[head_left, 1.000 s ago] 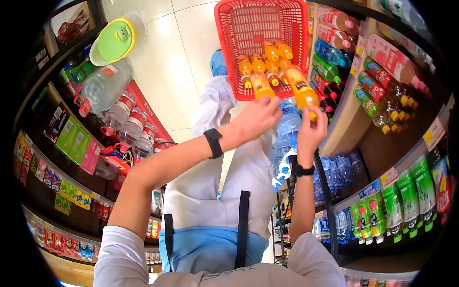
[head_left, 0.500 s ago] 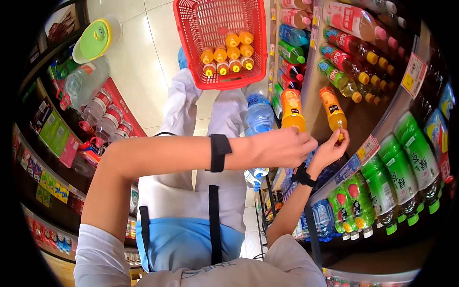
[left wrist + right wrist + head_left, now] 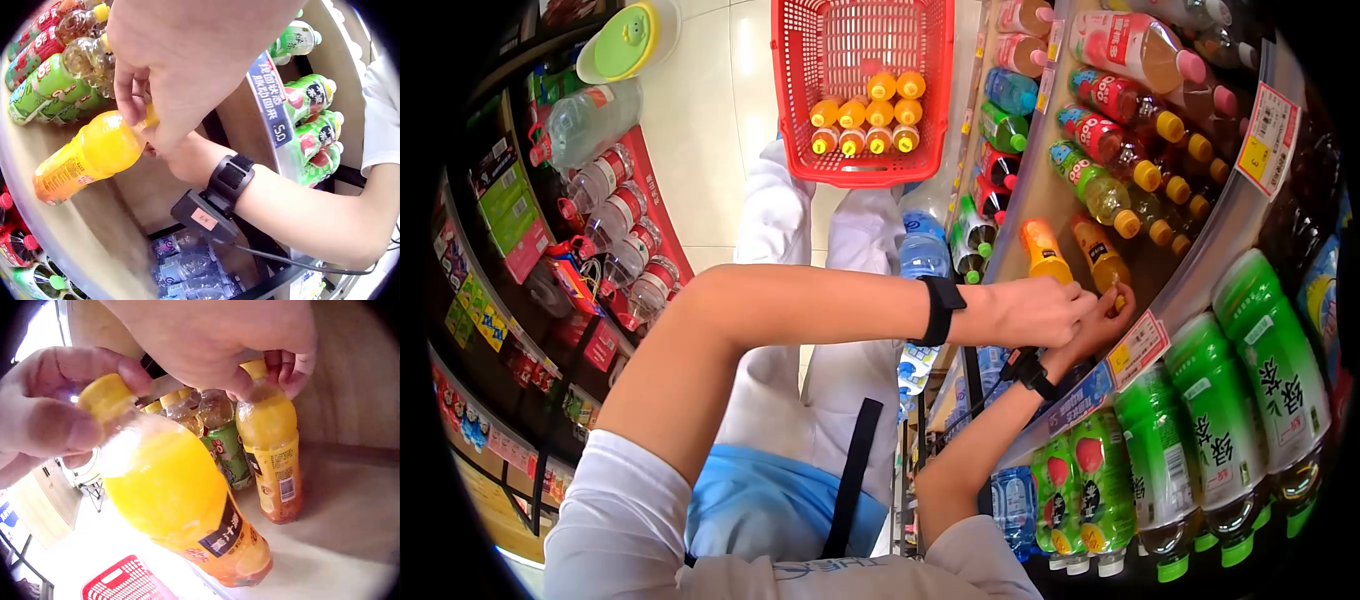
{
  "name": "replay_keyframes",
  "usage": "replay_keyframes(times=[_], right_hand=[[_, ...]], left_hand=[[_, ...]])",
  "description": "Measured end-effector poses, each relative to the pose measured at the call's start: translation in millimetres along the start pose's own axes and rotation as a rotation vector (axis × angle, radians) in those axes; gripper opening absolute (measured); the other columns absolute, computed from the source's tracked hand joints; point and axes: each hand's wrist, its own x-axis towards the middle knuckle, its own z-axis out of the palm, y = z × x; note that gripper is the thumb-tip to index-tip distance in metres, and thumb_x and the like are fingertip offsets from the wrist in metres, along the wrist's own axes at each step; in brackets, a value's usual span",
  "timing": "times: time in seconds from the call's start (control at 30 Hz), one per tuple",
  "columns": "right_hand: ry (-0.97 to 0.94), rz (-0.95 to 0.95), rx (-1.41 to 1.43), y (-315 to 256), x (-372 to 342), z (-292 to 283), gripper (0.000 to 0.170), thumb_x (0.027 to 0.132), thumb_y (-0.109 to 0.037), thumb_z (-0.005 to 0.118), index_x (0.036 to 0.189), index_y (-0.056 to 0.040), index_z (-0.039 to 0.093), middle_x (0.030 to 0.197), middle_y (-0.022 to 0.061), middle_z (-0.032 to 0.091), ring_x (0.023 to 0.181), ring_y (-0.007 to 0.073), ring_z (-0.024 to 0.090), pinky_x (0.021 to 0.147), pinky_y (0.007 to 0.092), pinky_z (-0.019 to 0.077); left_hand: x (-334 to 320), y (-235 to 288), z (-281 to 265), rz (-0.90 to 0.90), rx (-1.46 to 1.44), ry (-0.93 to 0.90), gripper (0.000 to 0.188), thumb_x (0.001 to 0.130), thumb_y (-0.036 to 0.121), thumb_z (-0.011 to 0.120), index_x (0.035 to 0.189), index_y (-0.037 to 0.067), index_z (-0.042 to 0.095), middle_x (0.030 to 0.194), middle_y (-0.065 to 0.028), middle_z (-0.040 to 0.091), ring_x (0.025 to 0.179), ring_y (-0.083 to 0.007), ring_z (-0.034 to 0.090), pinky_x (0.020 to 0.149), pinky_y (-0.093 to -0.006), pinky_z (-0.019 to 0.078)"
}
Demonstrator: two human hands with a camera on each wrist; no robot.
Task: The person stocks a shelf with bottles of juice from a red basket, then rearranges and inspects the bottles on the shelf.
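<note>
In the head view both hands are close together at the shelf, each with an orange juice bottle. My left hand (image 3: 1040,312) pinches the yellow cap of one juice bottle (image 3: 169,481), which leans at the shelf's front edge. Thumb and fingers of my right hand (image 3: 244,344) grip the neck and cap of the other juice bottle (image 3: 275,456), its base down on the shelf board (image 3: 350,494). Behind it stand drink bottles with green labels (image 3: 231,453). In the left wrist view my left hand hides much of the right.
A red basket (image 3: 865,180) holds several orange juice bottles (image 3: 852,112) on the floor ahead. Green tea bottles (image 3: 1220,420) line the lower right shelf, by a price tag (image 3: 1138,348). Large water bottles (image 3: 590,125) stand at left.
Both hands have moved right from over the red basket to the shelf, carrying the two juice bottles. The right hand's bottle now stands deeper in the shelf; the basket's other bottles remain.
</note>
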Motion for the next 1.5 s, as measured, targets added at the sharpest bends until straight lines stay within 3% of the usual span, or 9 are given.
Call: replay_keyframes(times=[0.2, 0.27, 0.43, 0.6, 0.77, 1.03, 1.2, 1.33, 1.5], right_hand=[[-0.041, -0.065, -0.041, -1.1, 4.4, 0.9, 0.031, 0.106, -0.021, 0.052, 0.129, -0.0012, 0.057, 0.115, 0.0176, 0.065, 0.100, 0.0283, 0.064, 0.088, 0.0371, 0.0522], [-0.009, -0.019, 0.120, 2.5, 5.2, 4.7, 0.037, 0.107, -0.026, 0.050, 0.137, -0.0032, 0.052, 0.122, 0.0198, 0.062, 0.104, 0.0299, 0.064, 0.090, 0.0393, 0.0525], [-0.010, 0.059, 0.022, 0.7, 7.6, 6.7, 0.046, 0.104, -0.027, 0.057, 0.143, -0.0060, 0.045, 0.128, 0.0207, 0.059, 0.107, 0.0303, 0.062, 0.090, 0.0413, 0.0526], [0.125, 0.084, 0.465, 15.3, -4.2, 20.5, 0.057, 0.100, -0.022, 0.063, 0.146, 0.0010, 0.038, 0.130, 0.0224, 0.057, 0.117, 0.0301, 0.059, 0.097, 0.0408, 0.0519], [0.036, 0.251, 0.764, 27.2, -4.8, 24.6, 0.054, 0.096, -0.016, 0.068, 0.140, 0.0011, 0.043, 0.135, 0.0199, 0.055, 0.122, 0.0271, 0.057, 0.103, 0.0414, 0.0486], [-0.142, 0.109, 0.801, 36.1, 11.9, 33.3, 0.053, 0.092, -0.002, 0.068, 0.139, 0.0020, 0.044, 0.143, 0.0167, 0.052, 0.127, 0.0257, 0.055, 0.108, 0.0417, 0.0453], [-0.004, 0.313, 0.659, 13.4, 28.3, 43.4, 0.051, 0.086, -0.003, 0.078, 0.129, 0.0044, 0.052, 0.131, 0.0148, 0.061, 0.113, 0.0221, 0.063, 0.102, 0.0370, 0.0500], [-0.008, 0.304, 0.737, 18.0, 35.1, 42.6, 0.051, 0.086, -0.005, 0.079, 0.128, 0.0058, 0.053, 0.128, 0.0143, 0.063, 0.110, 0.0222, 0.065, 0.100, 0.0365, 0.0504], [-0.174, 0.167, 0.824, 35.6, 28.4, 21.3, 0.062, 0.091, -0.009, 0.073, 0.144, -0.0028, 0.042, 0.134, 0.0134, 0.057, 0.117, 0.0221, 0.060, 0.102, 0.0383, 0.0482]], left_hand=[[15.9, -8.9, 34.4, -0.082, -0.017, 0.147, 0.027, 0.079, 0.014, 0.065, 0.097, -0.005, 0.069, 0.097, -0.0117, 0.061, 0.087, -0.0256, 0.064, 0.068, -0.0337, 0.0565], [17.6, -9.8, 38.5, -0.125, -0.026, 0.166, 0.031, 0.080, 0.014, 0.065, 0.104, -0.004, 0.068, 0.097, -0.0110, 0.060, 0.086, -0.0252, 0.064, 0.067, -0.0347, 0.0565], [11.5, -21.6, 39.6, -0.162, -0.087, 0.216, 0.036, 0.075, 0.014, 0.068, 0.107, -0.002, 0.065, 0.100, -0.0114, 0.058, 0.092, -0.0264, 0.062, 0.074, -0.0359, 0.0546], [-3.6, -27.2, 41.3, -0.255, -0.172, 0.184, 0.052, 0.071, 0.019, 0.077, 0.116, 0.000, 0.060, 0.108, -0.0141, 0.054, 0.101, -0.0317, 0.060, 0.085, -0.0397, 0.0514], [-17.6, -38.3, 49.8, -0.505, -0.295, 0.283, 0.069, 0.074, 0.031, 0.084, 0.128, 0.003, 0.051, 0.114, -0.0160, 0.052, 0.108, -0.0357, 0.056, 0.088, -0.0434, 0.0489], [-30.6, -57.0, 69.8, -0.497, -0.209, 0.249, 0.065, 0.075, 0.020, 0.082, 0.131, 0.009, 0.050, 0.122, -0.0154, 0.052, 0.115, -0.0356, 0.053, 0.091, -0.0443, 0.0474], [-32.0, -67.9, 71.0, -0.532, -0.206, 0.183, 0.068, 0.074, 0.017, 0.082, 0.133, 0.009, 0.048, 0.128, -0.0135, 0.051, 0.118, -0.0341, 0.052, 0.091, -0.0438, 0.0461], [-27.4, -68.4, 75.9, -0.492, -0.189, 0.206, 0.070, 0.072, 0.017, 0.083, 0.132, 0.009, 0.050, 0.130, -0.0128, 0.052, 0.121, -0.0333, 0.051, 0.094, -0.0448, 0.0447], [-18.9, -69.3, 82.9, -0.432, -0.138, 0.260, 0.065, 0.067, 0.017, 0.084, 0.125, 0.010, 0.058, 0.123, -0.0093, 0.057, 0.125, -0.0319, 0.050, 0.098, -0.0447, 0.0433]])
